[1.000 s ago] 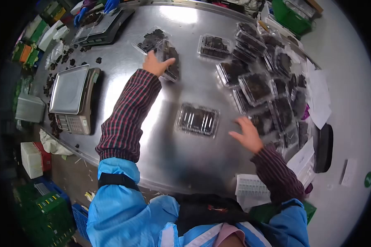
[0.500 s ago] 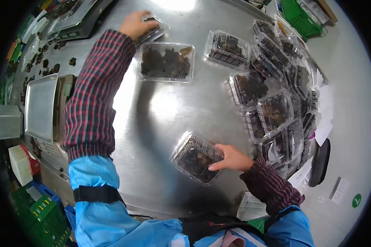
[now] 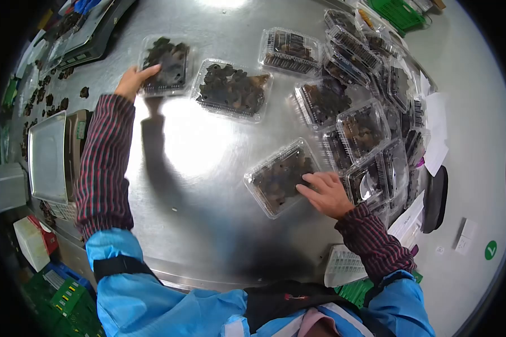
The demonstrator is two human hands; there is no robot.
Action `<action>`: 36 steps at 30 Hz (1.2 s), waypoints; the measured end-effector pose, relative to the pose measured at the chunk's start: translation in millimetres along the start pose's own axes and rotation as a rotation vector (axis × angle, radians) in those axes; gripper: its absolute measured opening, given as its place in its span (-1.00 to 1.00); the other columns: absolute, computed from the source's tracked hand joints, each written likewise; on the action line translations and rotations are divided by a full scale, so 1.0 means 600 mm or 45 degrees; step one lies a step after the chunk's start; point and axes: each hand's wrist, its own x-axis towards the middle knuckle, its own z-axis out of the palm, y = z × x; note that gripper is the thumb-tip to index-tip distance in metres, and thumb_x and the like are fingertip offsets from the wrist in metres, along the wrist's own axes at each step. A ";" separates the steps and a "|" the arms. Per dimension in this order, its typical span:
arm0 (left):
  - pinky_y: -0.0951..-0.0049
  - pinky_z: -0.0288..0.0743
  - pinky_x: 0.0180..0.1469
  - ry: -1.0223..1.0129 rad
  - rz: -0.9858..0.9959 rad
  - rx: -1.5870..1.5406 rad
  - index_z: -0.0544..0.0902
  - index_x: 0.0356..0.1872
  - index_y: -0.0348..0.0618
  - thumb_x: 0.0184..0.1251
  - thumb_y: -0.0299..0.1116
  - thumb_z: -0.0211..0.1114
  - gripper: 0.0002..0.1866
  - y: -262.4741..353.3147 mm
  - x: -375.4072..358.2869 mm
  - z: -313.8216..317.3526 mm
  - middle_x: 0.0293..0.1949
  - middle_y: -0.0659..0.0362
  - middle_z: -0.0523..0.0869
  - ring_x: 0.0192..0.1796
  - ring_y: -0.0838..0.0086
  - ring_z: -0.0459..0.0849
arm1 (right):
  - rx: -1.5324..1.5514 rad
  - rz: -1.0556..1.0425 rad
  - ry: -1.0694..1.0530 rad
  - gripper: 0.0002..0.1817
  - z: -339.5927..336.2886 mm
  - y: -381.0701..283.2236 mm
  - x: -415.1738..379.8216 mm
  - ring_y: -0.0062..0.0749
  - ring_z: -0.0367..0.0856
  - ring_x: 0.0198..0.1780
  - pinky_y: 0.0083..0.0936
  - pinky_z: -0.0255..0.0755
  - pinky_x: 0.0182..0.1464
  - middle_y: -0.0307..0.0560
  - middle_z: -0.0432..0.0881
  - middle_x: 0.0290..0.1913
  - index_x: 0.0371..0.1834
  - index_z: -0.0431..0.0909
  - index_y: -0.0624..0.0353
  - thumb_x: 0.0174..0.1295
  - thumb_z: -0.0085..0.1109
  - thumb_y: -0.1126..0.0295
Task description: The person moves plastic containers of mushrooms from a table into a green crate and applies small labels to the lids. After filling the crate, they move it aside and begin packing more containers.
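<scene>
At the upper left, my left hand (image 3: pixel 136 80) is closed on the near left corner of a clear plastic clamshell box (image 3: pixel 167 63), with the thumb over its lid. Dark, frilly pieces that look like wood ear mushrooms fill it. Just right of that box, a second filled clamshell (image 3: pixel 232 90) lies on the metal table. My right hand (image 3: pixel 326 194) grips the right side of another clamshell (image 3: pixel 280 177), its fingers bent over the lid. That box sits at a slant, close to the pile on the right.
A heap of filled clamshells (image 3: pixel 365 135) covers the table's right side. One more box (image 3: pixel 291 51) stands at the heap's upper left. Loose dark pieces (image 3: pixel 49 100), a metal tray (image 3: pixel 48 157) and a scale-like device (image 3: pixel 93 39) are on the left. Green crates (image 3: pixel 67 303) stand below.
My left hand has moved left and nearer, bringing its clamshell away from behind the middle box. My right hand has carried its box up and right and turned it.
</scene>
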 end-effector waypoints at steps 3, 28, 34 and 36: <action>0.35 0.47 -0.07 -0.108 -0.038 -0.487 0.48 0.03 -0.35 0.11 -0.23 0.46 -0.46 -0.008 -0.068 -0.037 -0.22 0.13 0.65 -0.20 0.44 0.62 | 0.374 0.224 0.021 -0.54 -0.035 -0.007 0.013 -0.22 0.40 0.16 -0.31 0.25 0.13 -0.14 0.45 0.11 0.01 0.53 -0.01 -0.04 0.36 0.29; 0.29 0.59 0.01 -1.051 -0.300 0.225 0.10 0.41 -0.22 -0.15 -0.07 0.54 0.09 0.101 -0.263 0.147 0.21 -0.03 0.43 0.22 0.25 0.46 | -0.288 1.011 0.445 -0.31 -0.055 0.108 -0.003 -0.06 0.29 0.26 -0.15 0.28 0.22 -0.02 0.36 0.20 0.23 0.36 0.08 -0.09 0.29 0.37; 0.20 0.27 0.22 -0.488 -0.272 -0.036 0.37 0.09 -0.29 0.14 -0.10 0.38 -0.38 0.081 -0.336 0.150 0.02 0.02 0.49 0.13 0.31 0.45 | -0.421 0.810 0.481 -0.60 -0.066 0.112 -0.033 -0.14 0.49 -0.10 -0.30 0.47 -0.10 -0.10 0.49 -0.16 -0.11 0.51 0.15 -0.14 0.18 0.50; 0.17 0.26 0.22 -0.409 -0.184 -0.072 0.41 0.02 -0.28 0.12 -0.05 0.39 -0.40 0.056 -0.319 0.160 -0.07 0.03 0.53 0.08 0.30 0.48 | -0.549 0.696 0.594 -0.74 -0.084 0.103 -0.026 -0.26 0.47 -0.24 -0.42 0.49 -0.29 -0.16 0.39 -0.32 -0.35 0.46 0.09 -0.19 0.21 0.45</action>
